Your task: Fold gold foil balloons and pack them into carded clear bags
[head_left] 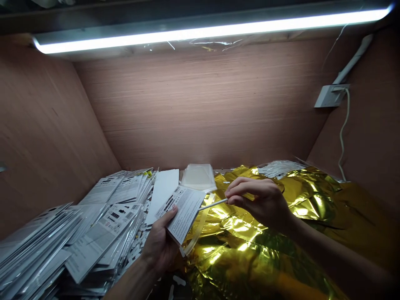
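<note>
My left hand (161, 239) is closed on a white printed card (187, 210), thumb on its face, the card tilted with its text side up. Clear plastic film (197, 233) shows along the card's lower right side; whether it is attached to the card I cannot tell. Between the thumb and fingers of my right hand (250, 198) is a thin white stick (214, 204). Its far end meets the card's right edge and may run behind it. Crumpled gold foil (246, 233) lies under and around my right hand.
Stacks of bagged printed cards (103, 237) fill the left side. Blank white card (162, 189) and a pile of clear bags (198, 177) lie behind my left hand. White sticks (278, 167) sit at the back right. Wooden walls (203, 104) enclose the space beneath a tube light (212, 31).
</note>
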`<action>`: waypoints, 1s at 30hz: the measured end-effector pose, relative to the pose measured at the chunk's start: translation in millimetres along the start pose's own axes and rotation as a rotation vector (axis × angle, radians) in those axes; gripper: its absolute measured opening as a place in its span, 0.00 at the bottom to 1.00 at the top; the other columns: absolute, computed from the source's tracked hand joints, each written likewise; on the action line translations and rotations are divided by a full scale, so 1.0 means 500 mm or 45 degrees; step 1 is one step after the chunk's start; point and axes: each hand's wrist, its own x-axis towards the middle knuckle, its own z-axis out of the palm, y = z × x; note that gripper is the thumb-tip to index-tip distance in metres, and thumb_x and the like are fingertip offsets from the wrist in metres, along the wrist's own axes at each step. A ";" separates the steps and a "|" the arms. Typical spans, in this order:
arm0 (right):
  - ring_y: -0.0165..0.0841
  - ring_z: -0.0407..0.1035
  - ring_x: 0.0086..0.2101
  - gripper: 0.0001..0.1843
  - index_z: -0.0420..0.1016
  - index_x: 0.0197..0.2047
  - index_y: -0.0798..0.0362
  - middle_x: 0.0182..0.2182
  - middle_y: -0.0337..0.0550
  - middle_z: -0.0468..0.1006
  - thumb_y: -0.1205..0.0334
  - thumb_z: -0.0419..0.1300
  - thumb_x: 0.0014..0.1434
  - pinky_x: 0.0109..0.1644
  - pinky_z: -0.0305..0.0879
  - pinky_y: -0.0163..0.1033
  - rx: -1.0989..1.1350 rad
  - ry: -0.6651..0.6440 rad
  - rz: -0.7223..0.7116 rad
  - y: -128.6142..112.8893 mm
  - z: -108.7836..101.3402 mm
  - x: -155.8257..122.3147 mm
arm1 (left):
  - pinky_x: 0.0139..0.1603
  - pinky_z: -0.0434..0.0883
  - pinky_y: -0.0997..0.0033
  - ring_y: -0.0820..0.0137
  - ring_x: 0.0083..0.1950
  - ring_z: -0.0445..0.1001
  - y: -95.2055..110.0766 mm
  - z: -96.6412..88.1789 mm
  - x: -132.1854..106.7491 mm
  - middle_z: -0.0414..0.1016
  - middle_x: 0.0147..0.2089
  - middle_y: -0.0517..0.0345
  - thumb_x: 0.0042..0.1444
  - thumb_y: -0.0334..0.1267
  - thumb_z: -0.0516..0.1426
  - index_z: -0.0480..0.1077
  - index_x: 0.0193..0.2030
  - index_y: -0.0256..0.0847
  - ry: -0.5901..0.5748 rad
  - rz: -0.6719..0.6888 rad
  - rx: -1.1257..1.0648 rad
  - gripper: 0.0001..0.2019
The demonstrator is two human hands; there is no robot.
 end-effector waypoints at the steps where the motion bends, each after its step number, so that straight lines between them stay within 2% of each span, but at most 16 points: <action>1: 0.31 0.77 0.32 0.03 0.84 0.38 0.51 0.32 0.40 0.83 0.68 0.71 0.61 0.36 0.73 0.38 -0.017 0.000 -0.002 0.002 -0.001 0.000 | 0.52 0.83 0.60 0.56 0.50 0.85 0.000 0.001 -0.001 0.83 0.51 0.36 0.68 0.27 0.56 0.70 0.62 0.24 0.000 0.001 0.004 0.17; 8: 0.34 0.78 0.33 0.03 0.84 0.36 0.49 0.32 0.41 0.83 0.67 0.70 0.61 0.36 0.73 0.40 -0.244 0.142 -0.036 0.006 -0.017 0.000 | 0.52 0.83 0.60 0.55 0.50 0.84 -0.001 0.000 -0.008 0.83 0.51 0.35 0.67 0.25 0.56 0.69 0.63 0.23 -0.012 0.052 0.004 0.19; 11: 0.36 0.78 0.33 0.04 0.84 0.37 0.49 0.32 0.41 0.84 0.68 0.71 0.60 0.37 0.73 0.43 -0.382 0.186 -0.149 0.002 -0.018 0.000 | 0.52 0.84 0.58 0.54 0.50 0.84 -0.004 -0.005 -0.008 0.83 0.50 0.35 0.66 0.24 0.57 0.70 0.62 0.24 0.000 0.116 0.060 0.18; 15: 0.38 0.79 0.32 0.09 0.84 0.41 0.48 0.32 0.41 0.85 0.71 0.71 0.59 0.39 0.73 0.47 -0.530 0.232 -0.308 -0.004 -0.012 -0.002 | 0.53 0.83 0.59 0.54 0.51 0.84 -0.015 -0.011 -0.011 0.84 0.49 0.39 0.64 0.23 0.59 0.73 0.61 0.28 -0.007 0.227 0.124 0.18; 20: 0.40 0.82 0.36 0.16 0.82 0.46 0.49 0.37 0.42 0.87 0.75 0.72 0.57 0.42 0.73 0.48 -0.700 0.259 -0.433 -0.008 0.008 -0.014 | 0.57 0.81 0.61 0.56 0.52 0.84 -0.036 -0.018 -0.018 0.84 0.49 0.41 0.64 0.23 0.59 0.75 0.58 0.28 -0.028 0.232 0.131 0.16; 24: 0.40 0.83 0.37 0.14 0.82 0.48 0.49 0.38 0.42 0.87 0.73 0.70 0.60 0.42 0.74 0.47 -0.654 0.246 -0.388 -0.008 0.025 -0.019 | 0.58 0.81 0.62 0.56 0.54 0.83 -0.045 -0.016 -0.021 0.84 0.49 0.40 0.63 0.23 0.61 0.76 0.55 0.26 -0.030 0.226 0.142 0.13; 30: 0.37 0.80 0.29 0.07 0.86 0.42 0.47 0.34 0.40 0.87 0.67 0.71 0.61 0.37 0.74 0.46 -0.468 0.275 -0.164 0.002 0.035 -0.020 | 0.59 0.80 0.60 0.54 0.54 0.83 -0.050 -0.016 -0.031 0.85 0.47 0.40 0.61 0.23 0.63 0.77 0.53 0.25 -0.050 0.195 0.181 0.14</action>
